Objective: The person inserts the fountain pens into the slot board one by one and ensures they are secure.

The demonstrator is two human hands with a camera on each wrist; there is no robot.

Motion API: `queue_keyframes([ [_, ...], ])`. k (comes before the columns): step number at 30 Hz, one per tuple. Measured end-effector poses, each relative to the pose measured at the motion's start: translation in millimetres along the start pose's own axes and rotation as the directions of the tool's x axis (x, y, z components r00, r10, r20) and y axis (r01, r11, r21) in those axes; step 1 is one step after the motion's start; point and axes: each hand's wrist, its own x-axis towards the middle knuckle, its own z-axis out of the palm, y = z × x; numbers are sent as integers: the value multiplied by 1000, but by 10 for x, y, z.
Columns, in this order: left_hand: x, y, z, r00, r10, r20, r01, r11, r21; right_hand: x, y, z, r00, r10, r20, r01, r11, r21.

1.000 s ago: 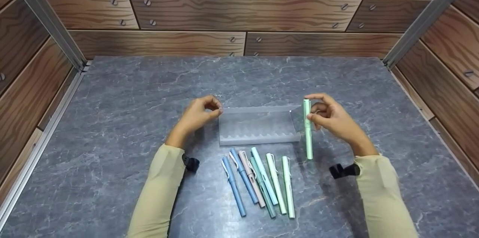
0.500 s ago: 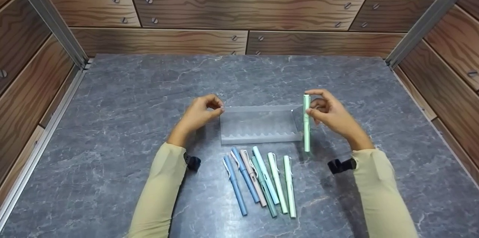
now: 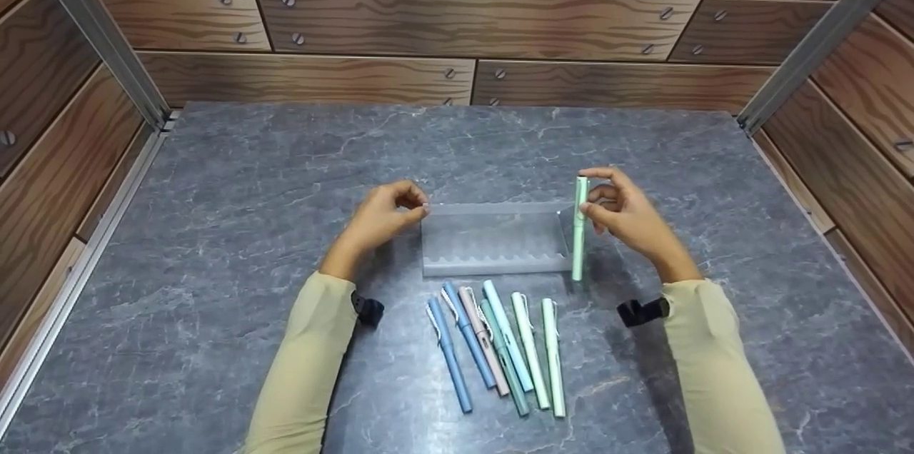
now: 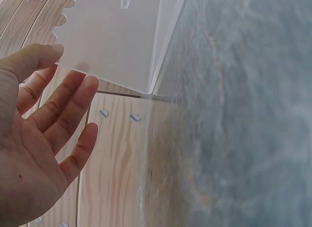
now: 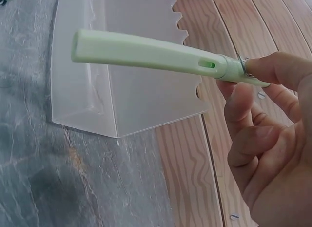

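**One pale green pen (image 3: 578,247) held at the right end of one translucent case (image 3: 493,268)**

Seven more pens are seen lying on the grey table (image 3: 285,154), on the near side of the case: two blue pens (image 3: 450,361), one mauve pen (image 3: 492,361), one dark green pen (image 3: 513,384), one turquoise pen (image 3: 508,336) and two light green pens (image 3: 532,354). The held pen is pinched by the right hand (image 3: 632,218) between thumb and bent fingers; whether the case is touched by it cannot be told. The case's far left corner is lightly pinched by the left hand (image 3: 382,218). A small slot (image 5: 207,64) in the held pen's barrel is shown clearly only in the right wrist view; in the left wrist view, a fingertip is seen through the case's wall.
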Motion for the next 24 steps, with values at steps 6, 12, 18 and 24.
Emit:
queue_keyframes([
  [6, -2, 7, -4, 1000, 13, -4, -13, 1000, 10, 34, -3, 6, 1000, -4, -18, 5, 1000, 21],
  [12, -4, 15, -18, 1000, 19, -15, -19, 1000, 13, 82, -25, -17, 999, -31, -31, 31, 999, 15],
  [18, 9, 3, 0, 999, 31, -19, -31, 1000, 1, 117, -22, -59, 998, -32, -47, 32, 999, 3],
  [24, 11, -4, 22, 1000, 17, -16, -17, 1000, -2, 152, 45, -67, 996, -32, -78, 34, 999, 34],
])
